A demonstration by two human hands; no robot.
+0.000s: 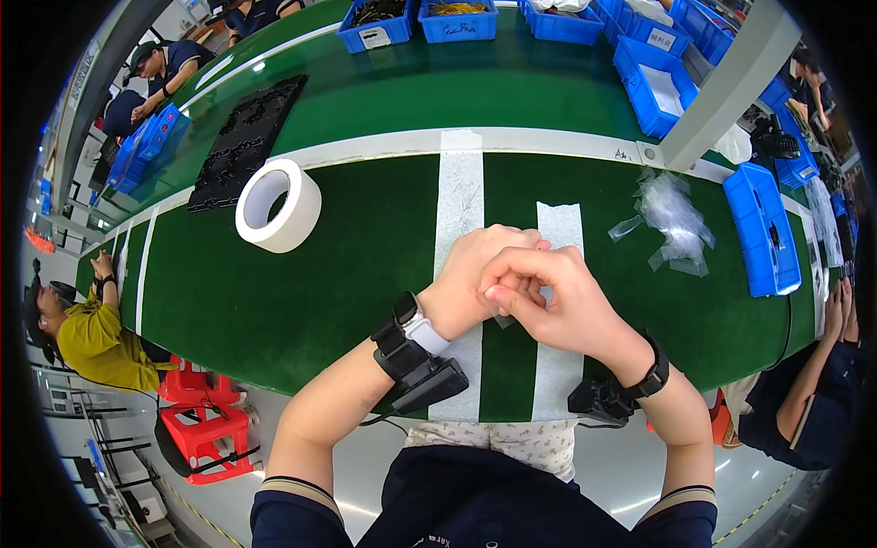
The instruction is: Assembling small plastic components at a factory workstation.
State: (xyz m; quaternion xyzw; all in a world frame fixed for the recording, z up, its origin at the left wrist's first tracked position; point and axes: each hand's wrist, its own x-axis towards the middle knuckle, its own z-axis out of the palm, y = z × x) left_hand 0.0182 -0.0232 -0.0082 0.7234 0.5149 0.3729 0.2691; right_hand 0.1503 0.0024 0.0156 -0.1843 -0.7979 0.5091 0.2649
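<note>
Both of my hands meet over the pale tape strips on the green table. My left hand (477, 269) is bent inward with its fingers curled, mostly covered by the other hand. Against it, my right hand (562, 297) has thumb and forefinger pressed together in a pinch. A small clear scrap (504, 321) peeks out below the hands; which hand has it I cannot tell. Under them run a long white tape strip (459, 196) and a shorter white strip (559, 219). To the right lies a loose pile of clear plastic pieces (674, 219).
A roll of white tape (306, 208) stands left, beside a black tray (247, 142). An open blue bin (763, 233) sits at the right edge, with several more blue bins (459, 26) along the back. A grey post (731, 87) rises back right. Co-workers sit on both sides.
</note>
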